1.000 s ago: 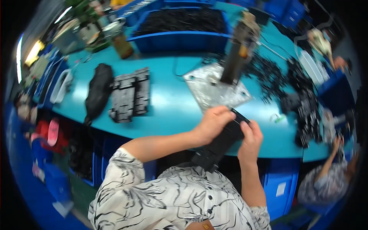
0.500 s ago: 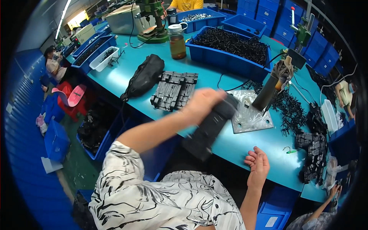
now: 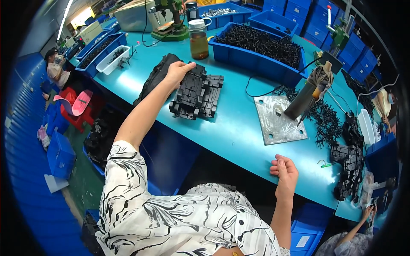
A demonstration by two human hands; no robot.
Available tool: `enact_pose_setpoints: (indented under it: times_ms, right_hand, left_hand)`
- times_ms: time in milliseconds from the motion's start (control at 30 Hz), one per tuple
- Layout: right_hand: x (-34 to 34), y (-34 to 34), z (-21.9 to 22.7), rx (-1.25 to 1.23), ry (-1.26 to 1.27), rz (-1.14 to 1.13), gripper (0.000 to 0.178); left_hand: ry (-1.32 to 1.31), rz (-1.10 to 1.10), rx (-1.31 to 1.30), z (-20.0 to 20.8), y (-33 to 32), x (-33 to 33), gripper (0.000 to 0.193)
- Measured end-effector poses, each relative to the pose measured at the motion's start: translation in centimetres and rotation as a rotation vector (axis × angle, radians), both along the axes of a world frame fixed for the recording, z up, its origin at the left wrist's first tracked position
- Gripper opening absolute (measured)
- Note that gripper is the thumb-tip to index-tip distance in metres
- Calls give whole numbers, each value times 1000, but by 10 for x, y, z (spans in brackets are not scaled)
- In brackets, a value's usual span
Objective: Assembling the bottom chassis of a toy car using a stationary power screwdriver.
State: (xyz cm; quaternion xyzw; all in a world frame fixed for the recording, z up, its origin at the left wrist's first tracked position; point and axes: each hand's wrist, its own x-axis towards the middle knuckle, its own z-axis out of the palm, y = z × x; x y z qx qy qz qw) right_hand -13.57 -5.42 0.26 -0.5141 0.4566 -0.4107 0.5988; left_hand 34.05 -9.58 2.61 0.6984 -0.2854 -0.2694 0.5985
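I am pinching the upper edge of a black panel (image 3: 189, 96) with my left hand (image 3: 177, 73); some fingers are hiding, so I cannot tell how firmly they are pressing. The panel is lying on the left part of the tabletop (image 3: 239, 143), right beside a second panel (image 3: 212, 96), and a limp black bundle (image 3: 154, 80) is sitting at its other side. I judge that I am at the step of setting the panel down, and that the next move is calling for a clean release, squaring it without snagging its neighbour. My right hand (image 3: 285, 173) is hovering by the near edge, fingers loosely curling around nothing that I can see.

Both panels are looking like moulded plastic, matt and stiff, their faces breaking into ribs, slots and small raised tabs. The bundle is showing soft wrinkles. Farther right, a squarish metal plate (image 3: 270, 128) is shining, its silvery surface looking scuffed and its corners showing round holes.
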Motion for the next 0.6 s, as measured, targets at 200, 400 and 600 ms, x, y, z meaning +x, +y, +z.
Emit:
enact_pose_setpoints:
  times_ms: [200, 400, 600]
  right_hand:
    - [1, -3, -6, 36, 2, 40, 24]
    - [-6, -4, 2, 43, -43, 60, 23]
    - [-15, -10, 0, 33, -54, 41, 22]
  left_hand:
    - [-365, -129, 100, -5, -8, -8, 32]
    - [-912, -95, -3, 9, 46, -28, 53]
    - [-1550, -534, 192, 33, 100, -116, 78]
